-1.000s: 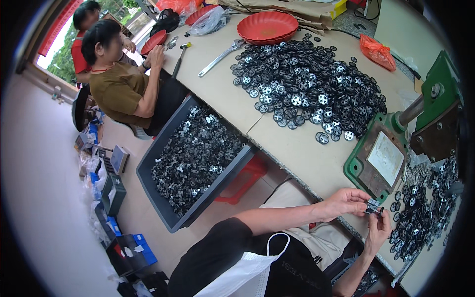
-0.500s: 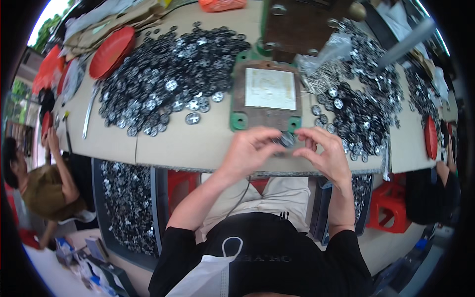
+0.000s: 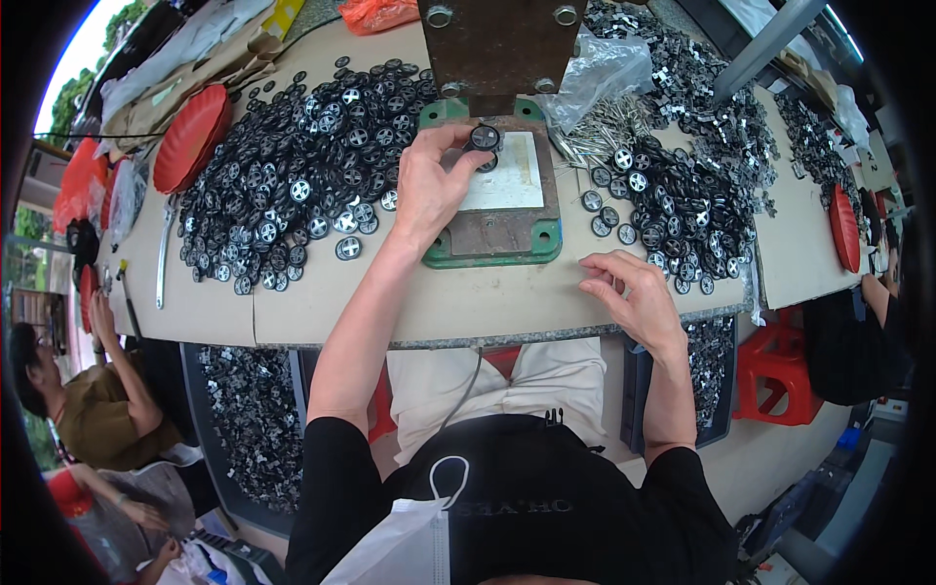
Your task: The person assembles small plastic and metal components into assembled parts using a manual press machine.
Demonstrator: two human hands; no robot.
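Note:
My left hand (image 3: 431, 183) is raised over the press base, thumb and fingers closed on a pair of small black toy wheels (image 3: 485, 137) with silver cross-shaped spokes. One wheel shows above the thumb, part of another below it; whether an axle joins them is hidden. Under them lies the white plate (image 3: 517, 180) on the brown and green press base (image 3: 490, 234). Close to the table's front edge, my right hand (image 3: 639, 300) hovers with fingers loosely bent and apart, nothing visible in them. Its nearest things are loose wheels in the right-hand wheel pile (image 3: 673, 210).
A large wheel pile (image 3: 292, 185) covers the left side. The press's brown upper block (image 3: 497, 49) stands ahead, with thin metal pins (image 3: 604, 132) and a clear plastic bag (image 3: 609, 73) beside it. A grey bar (image 3: 770, 49) slants at right. Red dish (image 3: 193, 136) at left; co-workers sit both sides.
My hands were together before the press base; now they are apart. The left has moved forward over the white plate with the wheels, while the right stays low near the table edge.

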